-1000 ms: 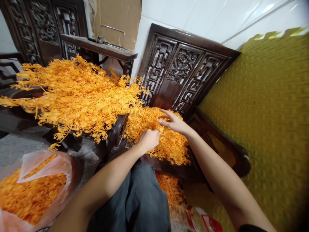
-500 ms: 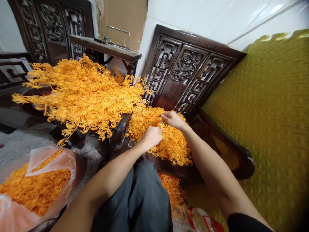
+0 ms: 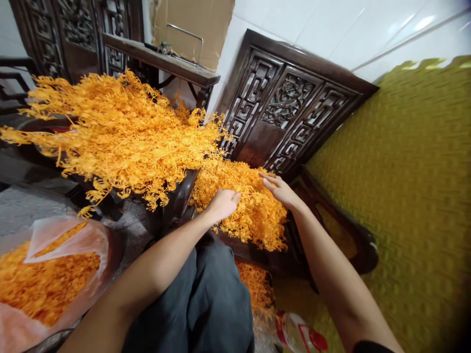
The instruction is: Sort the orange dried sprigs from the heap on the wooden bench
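Observation:
A pile of orange, stringy, branching pieces (image 3: 253, 215), plastic-looking, lies on a dark wooden seat in front of me. Over its left part is my left hand (image 3: 225, 203), fingers curled closed in a pinch; a thin orange strand seems to come from them, though the grip itself is partly hidden. My right hand (image 3: 278, 188) hovers at the pile's right back edge, fingers stretched out and apart, with nothing seen in it. To the left rises a larger heap of long orange branching sprigs (image 3: 128, 137), some sticking out past the edge.
At lower left stands a clear plastic bag (image 3: 105, 245) full of orange pieces. Carved dark wooden chair backs (image 3: 268, 142) lean by the tiled wall, and a yellow foam mat (image 3: 412, 171) stands on the right. A red-and-white container (image 3: 300, 333) and more orange pieces (image 3: 253, 284) are below the seat.
My right hand has moved right, away from my left hand, and its fingers have straightened. The left hand has shifted slightly left, still closed. The view has turned a little.

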The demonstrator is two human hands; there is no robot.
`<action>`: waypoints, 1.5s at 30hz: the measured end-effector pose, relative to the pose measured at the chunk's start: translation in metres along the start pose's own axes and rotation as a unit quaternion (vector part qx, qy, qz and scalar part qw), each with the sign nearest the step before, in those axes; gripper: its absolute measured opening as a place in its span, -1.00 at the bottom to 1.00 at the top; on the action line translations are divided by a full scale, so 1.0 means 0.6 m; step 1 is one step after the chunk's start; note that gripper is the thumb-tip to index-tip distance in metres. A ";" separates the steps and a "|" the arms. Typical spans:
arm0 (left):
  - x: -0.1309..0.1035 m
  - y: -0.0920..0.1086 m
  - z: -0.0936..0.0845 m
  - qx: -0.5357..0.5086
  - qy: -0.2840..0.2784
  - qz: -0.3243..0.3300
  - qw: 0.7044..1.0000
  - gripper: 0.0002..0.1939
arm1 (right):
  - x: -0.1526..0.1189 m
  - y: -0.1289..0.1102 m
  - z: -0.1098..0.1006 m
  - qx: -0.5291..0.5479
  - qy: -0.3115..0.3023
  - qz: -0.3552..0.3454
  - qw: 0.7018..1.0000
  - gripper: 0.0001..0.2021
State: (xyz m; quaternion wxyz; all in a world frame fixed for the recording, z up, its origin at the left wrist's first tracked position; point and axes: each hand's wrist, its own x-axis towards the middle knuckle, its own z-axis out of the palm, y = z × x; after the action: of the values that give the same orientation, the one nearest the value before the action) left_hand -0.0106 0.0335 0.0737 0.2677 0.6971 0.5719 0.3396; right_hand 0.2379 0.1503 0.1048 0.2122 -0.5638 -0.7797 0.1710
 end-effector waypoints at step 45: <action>0.064 0.007 0.040 -0.312 -0.027 -0.122 0.942 -0.60 | -0.064 -0.028 0.070 0.196 0.250 0.002 0.948 -0.57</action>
State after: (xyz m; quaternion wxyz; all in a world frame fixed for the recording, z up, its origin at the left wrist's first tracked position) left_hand 0.0150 0.0708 0.0683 0.5267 0.5126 0.5101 0.4469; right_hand 0.2128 0.1077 0.0723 0.5062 -0.5372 -0.6518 0.1742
